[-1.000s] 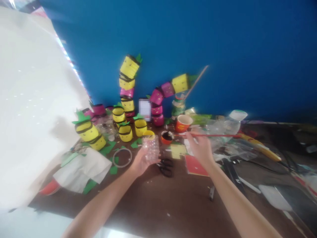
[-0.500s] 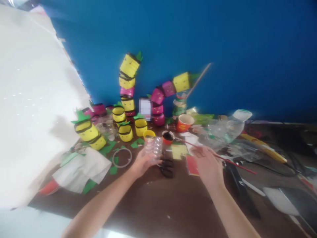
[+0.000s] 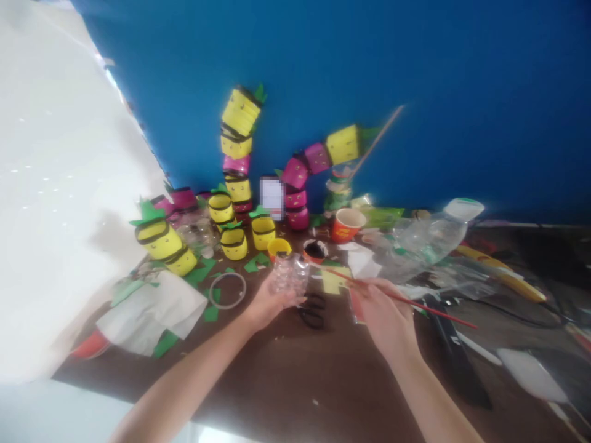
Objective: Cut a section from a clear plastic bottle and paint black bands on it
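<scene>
A clear, ridged plastic piece (image 3: 290,275) is gripped in my left hand (image 3: 272,304) above the middle of the table. My right hand (image 3: 388,314) holds a thin red paintbrush (image 3: 406,299), its handle pointing right and its tip at the upper edge of the plastic piece. Just behind the tip stands a small cup of dark paint (image 3: 316,249), with a yellow cup (image 3: 279,248) to its left. Black scissors (image 3: 313,311) lie beside my left fingertips. A yellow paper (image 3: 333,280) lies under the brush.
Yellow pineapple-like cups (image 3: 234,243) and tall stacked ones stand by the blue wall. White cloth (image 3: 152,314), green scraps and a clear ring (image 3: 228,290) lie left. A red cup (image 3: 348,226), large clear bottle (image 3: 434,237) and yellow tool (image 3: 503,274) are right.
The brush tip has moved left from beside the dark paint cup to the plastic piece. The plastic piece now stands more upright in my left hand. The view has shifted slightly.
</scene>
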The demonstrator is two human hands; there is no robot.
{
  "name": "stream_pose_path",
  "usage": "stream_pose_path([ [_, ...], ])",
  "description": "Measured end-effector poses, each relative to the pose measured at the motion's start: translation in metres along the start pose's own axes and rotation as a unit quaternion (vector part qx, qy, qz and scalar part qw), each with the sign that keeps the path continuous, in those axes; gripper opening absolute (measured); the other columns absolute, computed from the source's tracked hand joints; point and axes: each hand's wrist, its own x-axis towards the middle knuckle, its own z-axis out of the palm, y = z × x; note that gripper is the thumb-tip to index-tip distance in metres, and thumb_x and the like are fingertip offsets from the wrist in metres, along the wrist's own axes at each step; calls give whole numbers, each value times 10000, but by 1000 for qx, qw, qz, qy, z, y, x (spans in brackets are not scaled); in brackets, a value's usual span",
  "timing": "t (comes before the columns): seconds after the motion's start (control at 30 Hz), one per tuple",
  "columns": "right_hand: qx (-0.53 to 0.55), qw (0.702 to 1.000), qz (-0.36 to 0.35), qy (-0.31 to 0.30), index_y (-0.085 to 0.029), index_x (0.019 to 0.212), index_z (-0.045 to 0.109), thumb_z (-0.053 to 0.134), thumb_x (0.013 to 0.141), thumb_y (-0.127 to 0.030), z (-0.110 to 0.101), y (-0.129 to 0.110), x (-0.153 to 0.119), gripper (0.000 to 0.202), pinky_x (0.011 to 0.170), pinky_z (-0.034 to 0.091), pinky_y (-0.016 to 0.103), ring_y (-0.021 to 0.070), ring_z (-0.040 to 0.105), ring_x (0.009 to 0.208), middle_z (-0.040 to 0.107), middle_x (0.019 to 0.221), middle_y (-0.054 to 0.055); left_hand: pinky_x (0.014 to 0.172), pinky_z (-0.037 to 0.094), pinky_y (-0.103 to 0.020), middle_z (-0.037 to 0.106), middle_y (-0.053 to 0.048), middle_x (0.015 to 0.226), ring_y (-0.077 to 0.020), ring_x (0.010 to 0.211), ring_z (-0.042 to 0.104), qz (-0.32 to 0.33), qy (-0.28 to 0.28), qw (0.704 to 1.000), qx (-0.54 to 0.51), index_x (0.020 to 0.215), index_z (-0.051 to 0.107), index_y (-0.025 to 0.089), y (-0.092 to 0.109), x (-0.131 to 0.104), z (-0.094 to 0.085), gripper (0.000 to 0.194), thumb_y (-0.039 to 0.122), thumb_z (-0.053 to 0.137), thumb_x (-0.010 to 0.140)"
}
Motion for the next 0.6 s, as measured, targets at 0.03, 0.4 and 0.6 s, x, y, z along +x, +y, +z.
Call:
stream_pose_path([
  [0.03, -4, 1000, 3, -2, -260, 763, 726, 751, 696, -341, 1, 1, -1, 108, 766, 533, 251, 139, 691, 754, 734, 758, -9, 894, 474, -461, 681, -64, 943, -213, 882, 653, -1, -1, 1000, 2, 1134, 563, 193, -1, 1, -1, 656, 216, 864, 552],
  [0.4, -39, 999, 17, 6, -262, 763, 723, 744, 700, -360, 4, 2, -4, 118, 674, 531, 255, 156, 688, 723, 731, 748, 7, 908, 461, -452, 683, -57, 961, -202, 890, 648, 17, 12, 1000, 18, 1101, 577, 191, -1, -1, 4, 645, 163, 870, 526],
  [0.6, -49, 998, 7, 30, -253, 747, 714, 742, 696, -348, 3, 3, -2, 111, 598, 530, 247, 154, 681, 668, 724, 711, 8, 914, 461, -466, 682, -57, 962, -205, 888, 649, 17, 12, 1000, 17, 1107, 577, 193, 1, -1, 4, 654, 174, 871, 524],
])
